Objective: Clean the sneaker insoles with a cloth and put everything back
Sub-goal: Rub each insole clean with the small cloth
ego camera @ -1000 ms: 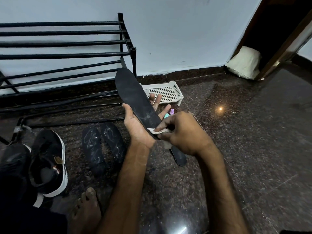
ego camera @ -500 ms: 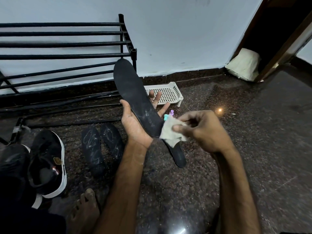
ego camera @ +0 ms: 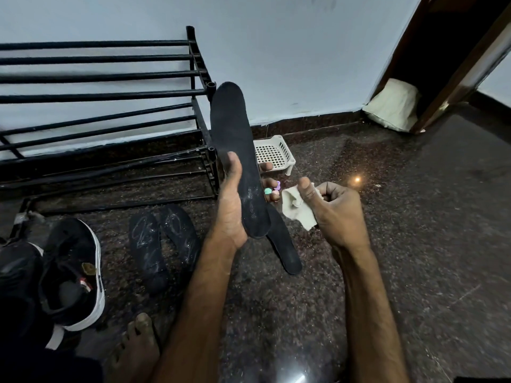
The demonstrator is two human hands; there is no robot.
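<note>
My left hand (ego camera: 231, 205) holds a long black insole (ego camera: 235, 150) upright, thumb across its front and fingers behind it. Pale dusty marks show on its lower half. My right hand (ego camera: 334, 214) grips a crumpled off-white cloth (ego camera: 297, 207) just right of the insole, not touching it. A second black insole (ego camera: 284, 244) lies on the floor below and behind the held one. Two more dark insoles (ego camera: 163, 244) with whitish scuffs lie side by side to the left. Black sneakers with white soles (ego camera: 72, 275) sit at the far left.
A black metal shoe rack (ego camera: 110, 95) stands against the wall at the left. A white perforated plastic basket (ego camera: 273, 153) and small coloured pieces (ego camera: 272, 189) lie behind my hands. A pale cushion (ego camera: 392, 107) leans in the doorway corner. My bare foot (ego camera: 138, 346) rests on the dark granite floor.
My right hand has lifted the cloth off the insole and drawn it away to the right. My left hand has tilted the insole more upright.
</note>
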